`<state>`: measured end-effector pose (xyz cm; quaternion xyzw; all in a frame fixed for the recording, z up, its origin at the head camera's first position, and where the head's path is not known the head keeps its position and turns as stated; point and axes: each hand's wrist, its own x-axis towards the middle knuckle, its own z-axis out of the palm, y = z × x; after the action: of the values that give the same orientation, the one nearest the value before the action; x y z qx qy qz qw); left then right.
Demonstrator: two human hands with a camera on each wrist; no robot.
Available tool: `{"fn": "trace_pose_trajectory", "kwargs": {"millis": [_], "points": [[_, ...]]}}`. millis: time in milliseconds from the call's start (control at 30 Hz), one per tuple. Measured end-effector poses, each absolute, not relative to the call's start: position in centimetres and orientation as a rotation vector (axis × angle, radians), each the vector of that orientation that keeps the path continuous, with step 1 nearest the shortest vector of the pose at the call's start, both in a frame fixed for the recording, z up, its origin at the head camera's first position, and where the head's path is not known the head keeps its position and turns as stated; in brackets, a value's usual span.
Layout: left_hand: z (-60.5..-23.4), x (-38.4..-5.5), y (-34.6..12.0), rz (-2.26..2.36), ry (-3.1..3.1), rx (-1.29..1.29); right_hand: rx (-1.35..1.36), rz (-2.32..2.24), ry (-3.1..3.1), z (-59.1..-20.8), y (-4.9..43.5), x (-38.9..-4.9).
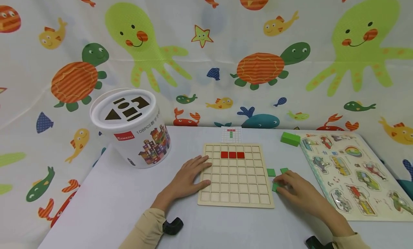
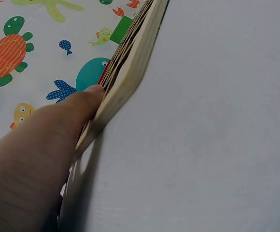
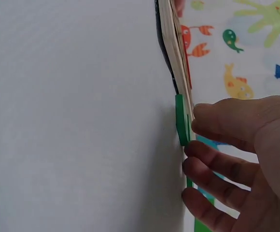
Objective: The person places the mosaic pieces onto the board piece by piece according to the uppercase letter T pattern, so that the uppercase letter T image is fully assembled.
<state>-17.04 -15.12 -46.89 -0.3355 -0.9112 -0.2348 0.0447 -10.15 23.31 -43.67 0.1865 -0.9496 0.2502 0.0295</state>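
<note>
A wooden grid board lies on the table, with three red square tiles side by side in its second row. My left hand rests along the board's left edge, fingers extended and thumb on the rim. Beyond the right edge, my right hand pinches a green square tile between thumb and fingertips. That tile looks slightly tilted in the right wrist view. Close by lie another green tile beside the board and a third green tile just above the right hand's fingers.
Behind the board lies a small pattern card showing a red and green T shape. A green block stack stands at the back right, next to a picture puzzle board. A white bucket with a shape-hole lid stands at the left.
</note>
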Motion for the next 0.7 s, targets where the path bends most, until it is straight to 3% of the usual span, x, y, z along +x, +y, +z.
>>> {"fn": "trace_pose_trajectory", "kwargs": {"millis": [700], "points": [[-46.8,-16.9,-15.1,-0.731,-2.792,-1.025,0.605,0.609,-2.893,-44.1,23.5,-9.1]]}}
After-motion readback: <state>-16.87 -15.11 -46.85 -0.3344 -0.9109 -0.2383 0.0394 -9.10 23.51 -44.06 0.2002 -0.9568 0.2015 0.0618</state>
